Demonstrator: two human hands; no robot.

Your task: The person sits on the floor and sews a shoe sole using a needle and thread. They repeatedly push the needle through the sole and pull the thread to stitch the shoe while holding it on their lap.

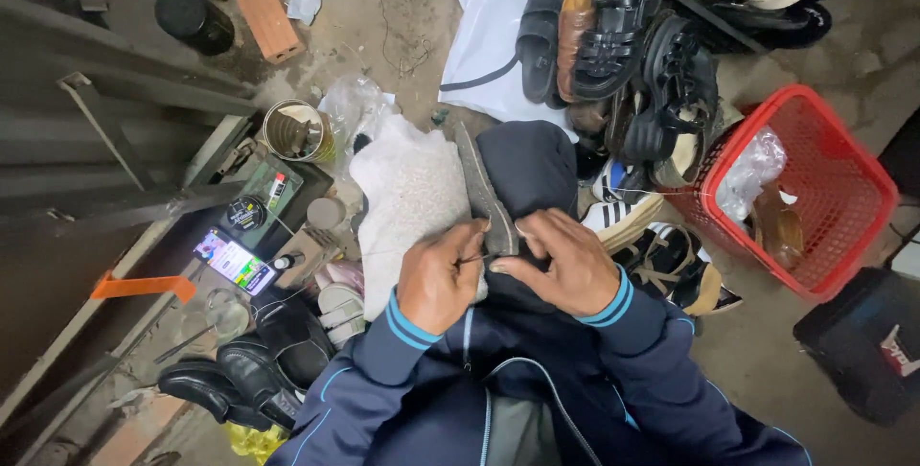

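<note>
A dark shoe point(522, 169) with a grey sole edge point(484, 193) lies sole-side up on my lap, over a white fuzzy cloth point(407, 193). My left hand point(441, 274) pinches a thin needle or awl against the sole edge. My right hand point(565, 260) presses on the shoe's dark upper and grips it beside the sole. Both sleeves are navy with light blue stripes. The tool's tip is too small to make out.
A pile of black sandals and shoes point(623, 54) lies ahead. A red basket point(824, 188) stands at right, black dress shoes point(249, 370) at lower left. A lit phone point(235, 260), a tin can point(297, 130) and small pots sit at left, a brick point(266, 13) beyond.
</note>
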